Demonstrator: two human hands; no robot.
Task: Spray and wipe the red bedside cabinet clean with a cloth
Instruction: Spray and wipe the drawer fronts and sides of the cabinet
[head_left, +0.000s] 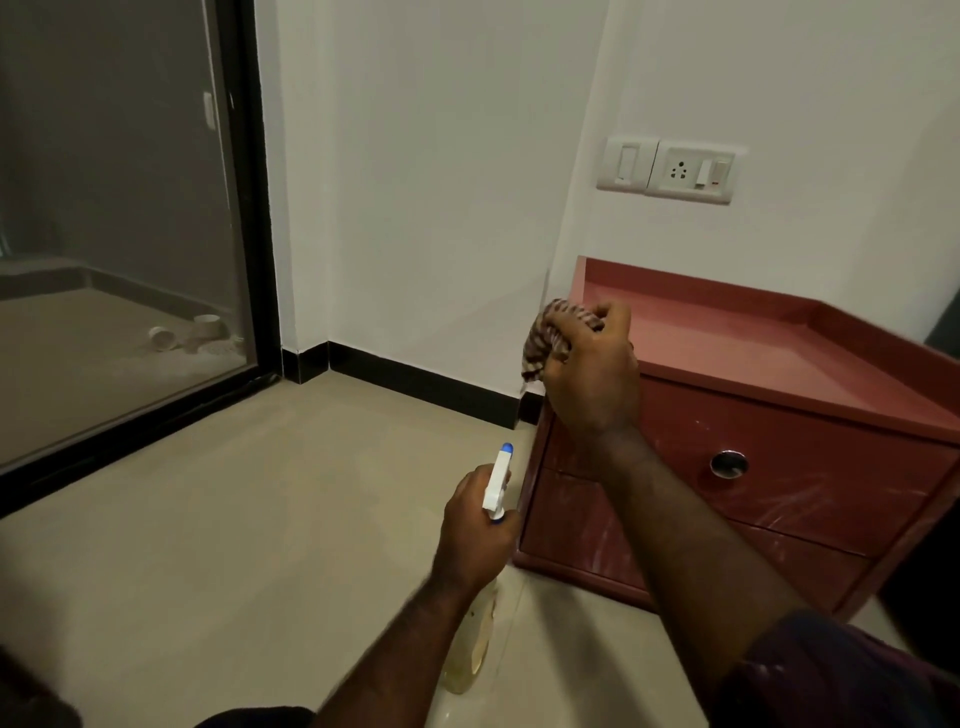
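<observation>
The red bedside cabinet (779, 457) stands against the white wall at the right, with two drawers and a round metal pull. My right hand (592, 374) grips a bunched striped brown-and-white cloth (545, 338) at the front left corner of the cabinet's top. My left hand (475, 525) holds a spray bottle (497, 483) by its neck, low over the floor just left of the cabinet. Its white and blue nozzle points up and away; its clear body of yellowish liquid hangs below my wrist.
A switch and socket plate (670, 169) is on the wall above the cabinet. A black-framed glass door (249, 208) fills the left, with small pipe pieces (192, 332) behind it. Beige tiled floor (234, 545) stretches left of the cabinet.
</observation>
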